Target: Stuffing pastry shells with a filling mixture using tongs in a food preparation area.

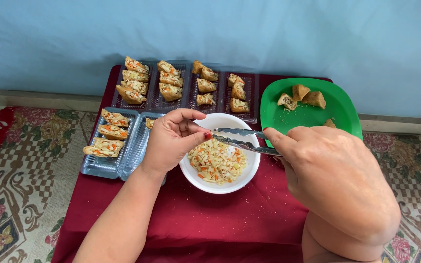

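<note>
Two hands meet over the white bowl

Right hand (337, 180) pinches metal tongs (242, 139) shut-ish above the white bowl (220, 187); left hand (171, 139) has fingers (193, 129) curled around a small pastry shell, mostly hidden, just left of the bowl. Golden, thin, likely brittle and light: best held gently by its edges.

Shiny metal tongs (242, 139) between the right hand's fingers (281, 141); glossy clear plastic trays (137, 146) beside the left hand's fingers (183, 126); smooth white bowl (249, 170) below them; matt red cloth (210, 219); glossy green plastic plate (313, 119).
</note>
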